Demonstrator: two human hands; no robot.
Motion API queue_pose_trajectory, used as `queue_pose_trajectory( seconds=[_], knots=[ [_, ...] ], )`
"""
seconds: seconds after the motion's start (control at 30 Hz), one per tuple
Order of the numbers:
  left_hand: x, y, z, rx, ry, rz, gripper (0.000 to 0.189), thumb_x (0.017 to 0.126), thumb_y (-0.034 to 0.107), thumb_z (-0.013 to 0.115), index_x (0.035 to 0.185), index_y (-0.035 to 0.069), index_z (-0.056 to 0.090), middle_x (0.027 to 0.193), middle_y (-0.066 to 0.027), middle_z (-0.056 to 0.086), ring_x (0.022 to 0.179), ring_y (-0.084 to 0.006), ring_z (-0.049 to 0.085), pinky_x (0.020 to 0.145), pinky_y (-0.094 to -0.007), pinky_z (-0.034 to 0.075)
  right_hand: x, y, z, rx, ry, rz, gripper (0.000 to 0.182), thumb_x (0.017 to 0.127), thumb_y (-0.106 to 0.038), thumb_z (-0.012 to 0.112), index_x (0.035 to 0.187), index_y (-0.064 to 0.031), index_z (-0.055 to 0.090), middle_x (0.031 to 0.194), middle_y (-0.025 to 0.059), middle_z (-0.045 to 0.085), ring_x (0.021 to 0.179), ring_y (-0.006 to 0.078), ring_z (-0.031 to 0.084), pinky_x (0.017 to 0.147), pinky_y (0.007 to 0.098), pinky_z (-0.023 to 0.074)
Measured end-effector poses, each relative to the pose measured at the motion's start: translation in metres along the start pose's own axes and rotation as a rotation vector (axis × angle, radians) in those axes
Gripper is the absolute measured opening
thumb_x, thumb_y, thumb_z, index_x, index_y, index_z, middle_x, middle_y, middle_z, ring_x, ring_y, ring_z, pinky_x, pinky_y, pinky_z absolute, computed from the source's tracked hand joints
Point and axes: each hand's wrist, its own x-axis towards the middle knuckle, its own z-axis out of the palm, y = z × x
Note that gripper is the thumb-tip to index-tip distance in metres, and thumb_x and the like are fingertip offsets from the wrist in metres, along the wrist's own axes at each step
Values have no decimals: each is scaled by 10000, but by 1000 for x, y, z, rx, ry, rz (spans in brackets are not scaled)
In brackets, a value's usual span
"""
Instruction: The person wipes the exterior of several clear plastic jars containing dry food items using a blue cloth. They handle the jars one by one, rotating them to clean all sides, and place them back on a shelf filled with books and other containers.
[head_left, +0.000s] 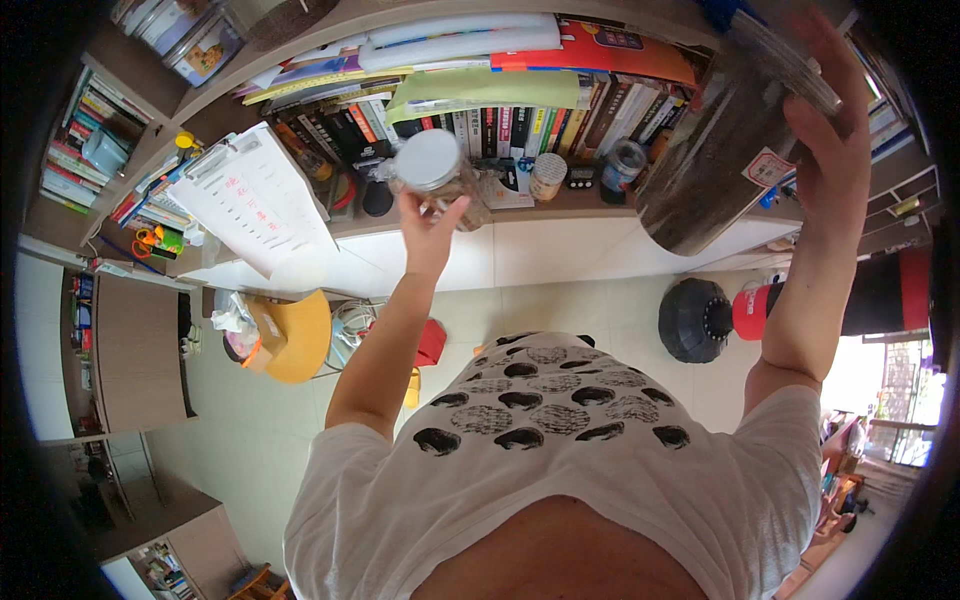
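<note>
My left hand (429, 229) has its thumb and fingers around the lower side of a clear jar with a white lid (429, 159), which holds brownish contents, at the shelf's front edge. My right hand (825, 112) is raised at the upper right, its fingers on the lid end of a large clear plastic canister (697, 180) with dark contents and a red-and-white label. The canister is tilted in front of the bookshelf. Between the two stand a small jar with a printed lid (549, 177), a small black digital timer (580, 177) and a glass jar with dark contents (622, 169).
Rows of books (517, 129) fill the shelf behind. A clipboard with papers (251, 199) leans out at the left. Below are a yellow stool (300, 337), a red object (430, 343) and a black round base (691, 321) under a red and black post.
</note>
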Motion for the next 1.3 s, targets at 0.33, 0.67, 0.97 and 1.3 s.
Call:
queue_pose_trajectory(
  seconds=[0.33,0.67,0.97,1.3],
  knots=[
    [28,-70,49,255,-28,172,751,744,221,840,1292,-62,411,1062,-98,511,994,-229,494,897,-354,422,-18,9,17,79,65,138,950,669,97,772,1482,-115,328,1387,92,412,1224,225,497,997,314,429],
    [14,-44,49,531,-17,227,922,801,278,783,1453,-88,244,1468,-253,314,1376,-355,301,1143,-430,219,-19,45,24,-100,58,99,871,719,-166,866,1448,-161,391,1361,125,461,1130,204,563,923,321,489],
    [-40,141,99,-191,-583,141,1057,720,200,835,1520,18,169,1452,-171,421,1333,-274,433,1126,-404,295,-5,39,84,-26,-49,109,937,665,-333,885,1435,-105,402,1339,182,467,1086,251,597,897,337,500],
    [-42,162,52,-329,-306,-177,685,798,92,767,1367,17,393,1226,-88,602,1114,-180,593,967,-347,478,44,48,100,-173,-174,-71,619,878,-424,692,1390,-139,492,1302,146,540,1183,248,542,963,366,456]
  ],
)
